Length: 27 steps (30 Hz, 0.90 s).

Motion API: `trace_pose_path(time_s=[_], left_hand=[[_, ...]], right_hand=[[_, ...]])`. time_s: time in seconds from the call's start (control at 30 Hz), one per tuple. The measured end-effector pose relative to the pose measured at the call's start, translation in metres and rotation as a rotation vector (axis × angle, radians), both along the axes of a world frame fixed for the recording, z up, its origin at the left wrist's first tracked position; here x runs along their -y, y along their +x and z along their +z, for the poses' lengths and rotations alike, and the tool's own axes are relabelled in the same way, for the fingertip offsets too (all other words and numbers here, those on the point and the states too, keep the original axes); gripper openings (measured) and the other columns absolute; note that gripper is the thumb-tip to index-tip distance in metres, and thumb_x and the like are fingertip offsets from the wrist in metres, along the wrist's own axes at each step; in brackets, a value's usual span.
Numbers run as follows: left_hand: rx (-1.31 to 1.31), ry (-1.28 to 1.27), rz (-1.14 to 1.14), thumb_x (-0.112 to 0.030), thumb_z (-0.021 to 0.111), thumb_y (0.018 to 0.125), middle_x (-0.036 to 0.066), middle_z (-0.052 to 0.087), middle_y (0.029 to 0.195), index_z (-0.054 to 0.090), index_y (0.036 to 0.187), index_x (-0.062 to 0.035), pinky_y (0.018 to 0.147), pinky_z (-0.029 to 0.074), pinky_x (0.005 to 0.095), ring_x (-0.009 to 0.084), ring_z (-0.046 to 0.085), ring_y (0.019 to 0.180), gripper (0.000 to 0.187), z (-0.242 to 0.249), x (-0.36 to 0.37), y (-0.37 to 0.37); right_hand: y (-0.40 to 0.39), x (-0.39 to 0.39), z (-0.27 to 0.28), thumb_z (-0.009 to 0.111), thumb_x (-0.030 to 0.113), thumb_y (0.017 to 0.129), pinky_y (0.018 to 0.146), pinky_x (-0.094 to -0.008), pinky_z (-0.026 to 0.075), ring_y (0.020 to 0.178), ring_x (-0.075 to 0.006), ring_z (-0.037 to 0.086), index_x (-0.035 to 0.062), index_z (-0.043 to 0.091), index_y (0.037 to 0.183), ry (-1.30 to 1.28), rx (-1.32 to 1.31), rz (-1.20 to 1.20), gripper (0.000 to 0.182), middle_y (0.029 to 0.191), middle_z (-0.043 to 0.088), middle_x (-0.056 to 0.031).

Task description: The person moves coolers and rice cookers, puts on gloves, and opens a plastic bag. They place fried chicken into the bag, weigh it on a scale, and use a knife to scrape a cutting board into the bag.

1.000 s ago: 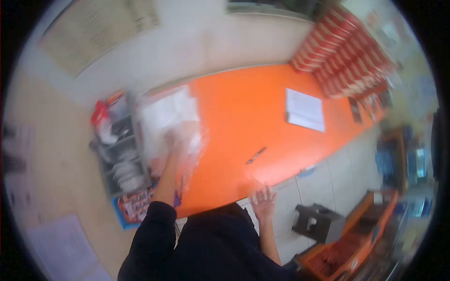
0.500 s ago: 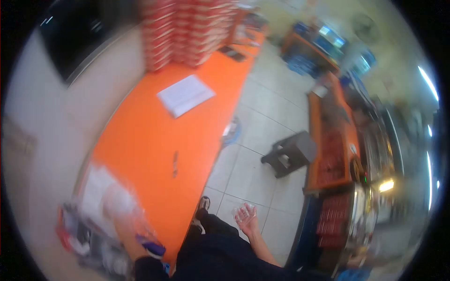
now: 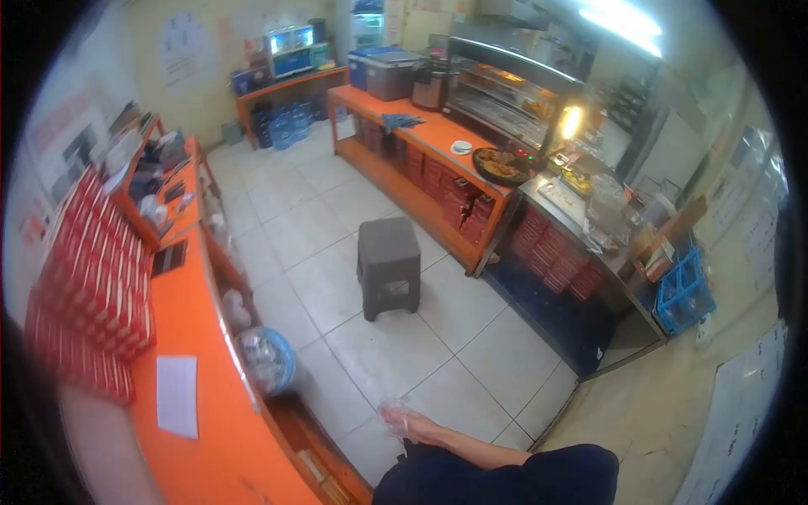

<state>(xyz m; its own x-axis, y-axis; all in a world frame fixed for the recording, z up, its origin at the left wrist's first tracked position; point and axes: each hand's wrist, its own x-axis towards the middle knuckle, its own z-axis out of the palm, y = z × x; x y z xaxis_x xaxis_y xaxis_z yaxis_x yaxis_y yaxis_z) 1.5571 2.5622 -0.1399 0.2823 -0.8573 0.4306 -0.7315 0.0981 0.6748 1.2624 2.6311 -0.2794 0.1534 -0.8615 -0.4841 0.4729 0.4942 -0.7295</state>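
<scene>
My right hand (image 3: pixel 412 423) hangs low over the tiled floor, in front of my dark clothing. What looks like a thin, clear plastic glove covers it, loose around the fingers. The fingers look slack and apart, and I make out nothing held in them. A grey plastic stool (image 3: pixel 389 265) stands on the floor beyond this hand, apart from it. My left hand is out of view.
An orange counter (image 3: pixel 181 307) runs along the left, bearing stacked red boxes (image 3: pixel 93 278) and white paper (image 3: pixel 177 396). Beside it stands a blue-rimmed bin (image 3: pixel 290 358). Opposite, an orange counter (image 3: pixel 446 126) carries a pan of food (image 3: pixel 501 167) near a glass display case (image 3: pixel 505 88).
My view has swung right and up, toward the food counter. My left hand, earlier over the left counter near clear plastic, has left the view. The right palm has turned from facing up.
</scene>
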Motion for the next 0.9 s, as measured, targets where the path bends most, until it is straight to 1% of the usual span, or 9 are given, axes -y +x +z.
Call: trace_pose_path(time_s=[0.2, 0.3, 0.4, 0.5, 0.6, 0.67, 0.73, 0.77, 0.9], left_hand=[[0.0, 0.015, -0.108, -0.007, 0.065, 0.077, 0.013, 0.065, 0.082, 0.062, 0.102, -0.0024, 0.063, 0.05, 0.0365, 0.0268, 0.061, 0.068, 0.025, 0.013, 0.064, -0.112], [-0.001, 0.024, -0.156, -0.006, 0.066, 0.076, 0.012, 0.064, 0.081, 0.061, 0.103, -0.0026, 0.062, 0.05, 0.0359, 0.0259, 0.061, 0.068, 0.027, 0.019, 0.084, -0.149], [-0.002, 0.037, -0.217, -0.006, 0.067, 0.076, 0.012, 0.064, 0.081, 0.061, 0.104, -0.0028, 0.061, 0.05, 0.0354, 0.0251, 0.061, 0.067, 0.029, 0.024, 0.101, -0.175], [-0.01, 0.069, -0.302, -0.005, 0.068, 0.075, 0.011, 0.064, 0.081, 0.06, 0.105, -0.0031, 0.06, 0.05, 0.0349, 0.0242, 0.061, 0.067, 0.031, 0.029, 0.123, -0.208], [-0.029, 0.155, -0.472, -0.005, 0.069, 0.074, 0.01, 0.064, 0.08, 0.06, 0.106, -0.0033, 0.059, 0.05, 0.0344, 0.0233, 0.061, 0.066, 0.033, 0.024, 0.149, -0.246], [-0.172, 0.363, -0.646, -0.009, 0.073, 0.073, 0.008, 0.063, 0.076, 0.058, 0.109, -0.0053, 0.055, 0.05, 0.0339, 0.0206, 0.059, 0.06, 0.039, 0.011, 0.19, -0.286], [-0.119, 0.294, -0.84, -0.035, 0.074, 0.078, 0.008, 0.058, 0.057, 0.066, 0.099, -0.0097, 0.053, 0.048, 0.0379, 0.0254, 0.061, 0.052, 0.034, 0.027, 0.209, -0.351], [0.019, 0.373, -0.92, -0.032, 0.075, 0.08, 0.009, 0.062, 0.063, 0.064, 0.106, -0.0113, 0.055, 0.051, 0.0366, 0.0239, 0.063, 0.056, 0.035, 0.039, 0.22, -0.376], [0.045, 0.249, -1.294, -0.029, 0.071, 0.088, 0.013, 0.068, 0.069, 0.064, 0.113, -0.013, 0.057, 0.053, 0.0392, 0.0275, 0.069, 0.063, 0.031, 0.006, 0.262, -0.449]], right_hand=[[-0.124, 0.061, 0.02, 0.051, 0.035, 0.101, 0.109, -0.0505, 0.038, 0.135, -0.0222, 0.04, 0.0109, 0.037, 0.149, 0.087, 0.452, -0.379, 0.056, 0.151, 0.04, -0.0036], [-0.169, 0.085, 0.031, 0.051, 0.047, 0.099, 0.105, -0.0469, 0.043, 0.126, -0.0171, 0.046, 0.017, 0.043, 0.146, -0.049, 0.635, -0.232, 0.056, 0.143, 0.046, -0.0003], [-0.178, 0.124, 0.036, 0.051, 0.053, 0.097, 0.106, -0.0485, 0.04, 0.123, -0.0181, 0.047, 0.0183, 0.043, 0.146, -0.019, 0.365, -0.231, 0.06, 0.142, 0.047, 0.0001], [-0.18, 0.18, 0.032, 0.052, 0.052, 0.097, 0.107, -0.0484, 0.039, 0.121, -0.018, 0.048, 0.0187, 0.044, 0.145, -0.001, 0.648, -0.259, 0.059, 0.143, 0.047, 0.0005], [-0.182, 0.227, 0.051, 0.054, 0.038, 0.099, 0.105, -0.0485, 0.042, 0.131, -0.0213, 0.042, 0.0137, 0.037, 0.148, -0.055, 0.59, -0.259, 0.057, 0.144, 0.043, -0.0044], [-0.184, 0.245, 0.084, 0.053, 0.042, 0.099, 0.106, -0.0475, 0.041, 0.134, -0.0217, 0.041, 0.0135, 0.034, 0.149, -0.168, 0.282, -0.372, 0.06, 0.144, 0.043, -0.0057], [-0.197, 0.271, 0.092, 0.051, 0.046, 0.099, 0.108, -0.0471, 0.039, 0.136, -0.0226, 0.039, 0.0138, 0.031, 0.151, -0.322, 0.042, -0.478, 0.063, 0.145, 0.043, -0.0065], [-0.209, 0.277, 0.086, 0.049, 0.048, 0.099, 0.109, -0.0472, 0.038, 0.137, -0.0233, 0.039, 0.0141, 0.03, 0.151, -0.411, -0.044, -0.531, 0.065, 0.145, 0.042, -0.0066], [-0.284, 0.288, 0.113, 0.042, 0.053, 0.101, 0.113, -0.0461, 0.035, 0.141, -0.0261, 0.034, 0.0147, 0.025, 0.153, -0.465, 0.165, -0.712, 0.067, 0.152, 0.033, -0.0089]])
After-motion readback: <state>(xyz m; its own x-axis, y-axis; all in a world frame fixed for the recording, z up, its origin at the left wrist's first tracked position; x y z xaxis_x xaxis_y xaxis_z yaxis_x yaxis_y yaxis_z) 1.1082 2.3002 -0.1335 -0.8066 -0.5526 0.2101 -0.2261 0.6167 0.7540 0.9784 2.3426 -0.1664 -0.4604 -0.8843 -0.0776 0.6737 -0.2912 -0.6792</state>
